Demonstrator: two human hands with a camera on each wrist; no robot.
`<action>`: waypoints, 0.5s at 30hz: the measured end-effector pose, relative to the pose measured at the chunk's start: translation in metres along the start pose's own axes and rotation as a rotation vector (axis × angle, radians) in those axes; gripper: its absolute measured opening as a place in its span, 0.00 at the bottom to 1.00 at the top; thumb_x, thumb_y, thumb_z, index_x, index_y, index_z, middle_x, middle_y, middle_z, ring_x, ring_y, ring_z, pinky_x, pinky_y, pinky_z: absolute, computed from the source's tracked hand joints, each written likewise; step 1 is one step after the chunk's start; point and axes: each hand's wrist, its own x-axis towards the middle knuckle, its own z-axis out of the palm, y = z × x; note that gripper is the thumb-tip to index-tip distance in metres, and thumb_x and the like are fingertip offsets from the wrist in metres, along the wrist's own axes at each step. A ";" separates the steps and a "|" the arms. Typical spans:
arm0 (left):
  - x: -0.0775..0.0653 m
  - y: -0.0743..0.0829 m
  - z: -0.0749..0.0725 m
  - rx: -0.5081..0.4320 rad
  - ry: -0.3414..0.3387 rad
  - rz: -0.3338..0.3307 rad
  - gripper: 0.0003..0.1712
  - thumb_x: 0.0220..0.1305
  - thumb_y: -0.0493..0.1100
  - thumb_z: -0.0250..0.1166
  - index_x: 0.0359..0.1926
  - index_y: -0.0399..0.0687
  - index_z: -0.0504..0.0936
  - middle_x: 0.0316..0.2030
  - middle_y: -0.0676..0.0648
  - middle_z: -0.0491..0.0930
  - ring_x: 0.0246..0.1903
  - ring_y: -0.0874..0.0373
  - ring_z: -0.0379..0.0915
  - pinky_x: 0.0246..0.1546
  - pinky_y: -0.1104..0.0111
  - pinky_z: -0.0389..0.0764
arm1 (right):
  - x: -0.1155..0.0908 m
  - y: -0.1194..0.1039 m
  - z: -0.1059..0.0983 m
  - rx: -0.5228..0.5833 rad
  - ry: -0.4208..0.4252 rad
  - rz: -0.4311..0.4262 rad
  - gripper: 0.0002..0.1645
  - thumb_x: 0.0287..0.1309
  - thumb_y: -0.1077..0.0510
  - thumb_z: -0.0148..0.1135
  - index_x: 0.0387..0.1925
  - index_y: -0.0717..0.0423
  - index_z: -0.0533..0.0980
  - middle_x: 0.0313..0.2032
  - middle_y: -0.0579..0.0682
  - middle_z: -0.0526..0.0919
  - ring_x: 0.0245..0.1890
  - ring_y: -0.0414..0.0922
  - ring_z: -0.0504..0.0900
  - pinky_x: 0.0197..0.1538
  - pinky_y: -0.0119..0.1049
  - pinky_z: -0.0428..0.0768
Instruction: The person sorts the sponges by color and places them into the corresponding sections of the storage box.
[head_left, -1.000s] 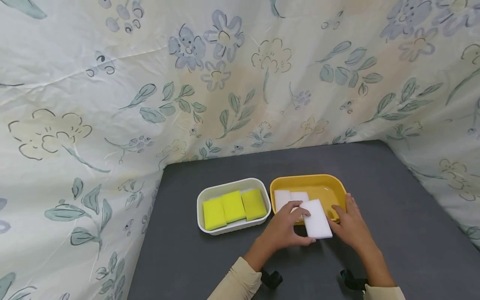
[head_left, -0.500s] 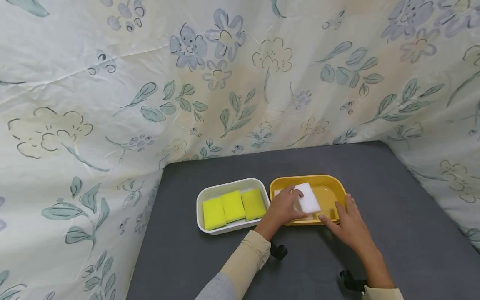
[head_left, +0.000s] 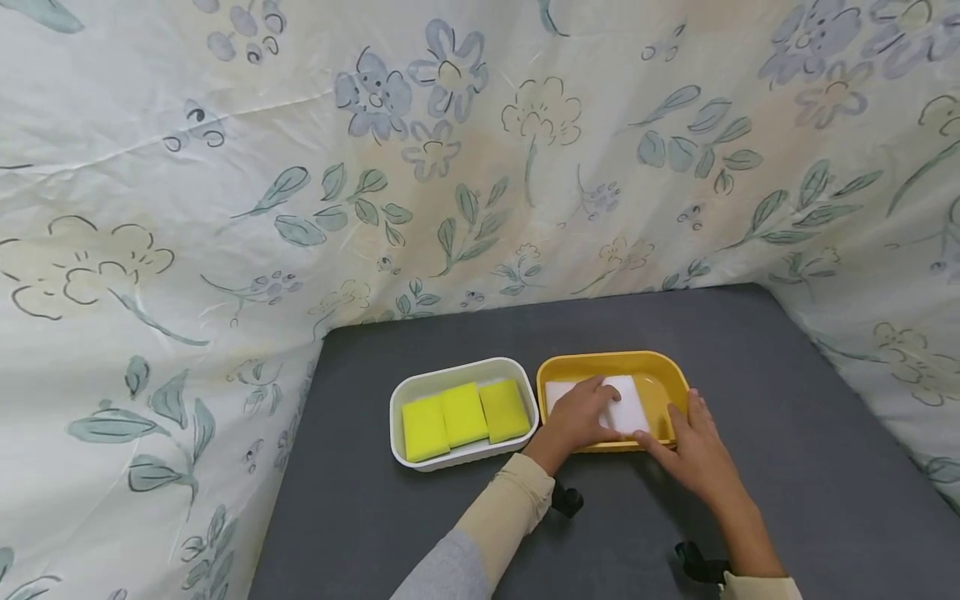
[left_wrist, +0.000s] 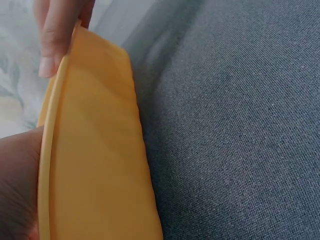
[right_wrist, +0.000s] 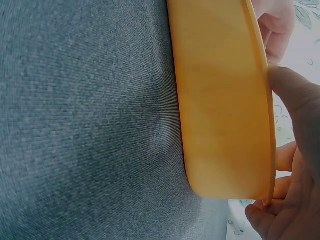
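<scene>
In the head view, my left hand (head_left: 576, 419) is inside the yellow tray (head_left: 622, 364) and holds a white sponge (head_left: 628, 410) by its left side, thumb toward the near rim. Another white sponge (head_left: 557, 392) shows at the tray's left end, partly hidden by that hand. My right hand (head_left: 701, 457) grips the tray's near right corner, its thumb on the near rim and its fingers about the right end. Both wrist views show mainly the outer wall of the tray, with the right hand's fingers (right_wrist: 280, 190) around its end in the right wrist view.
Left of the yellow tray, close beside it, stands a white tray (head_left: 401, 417) with yellow sponges (head_left: 465, 414) lying side by side. Both trays are on a dark grey tabletop (head_left: 352, 517). Floral cloth (head_left: 450, 208) hangs behind the table and at its sides.
My left hand has carried the white sponge from above the near rim into the yellow tray, where it now lies flat beside the others. The right hand stays at the tray's corner.
</scene>
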 end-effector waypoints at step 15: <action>0.016 0.006 0.009 0.099 0.046 0.119 0.46 0.43 0.71 0.61 0.62 0.57 0.63 0.57 0.57 0.66 0.57 0.64 0.59 0.58 0.69 0.58 | 0.001 -0.005 0.000 0.010 0.014 -0.006 0.48 0.49 0.36 0.60 0.57 0.71 0.61 0.65 0.71 0.40 0.64 0.66 0.40 0.50 0.69 0.52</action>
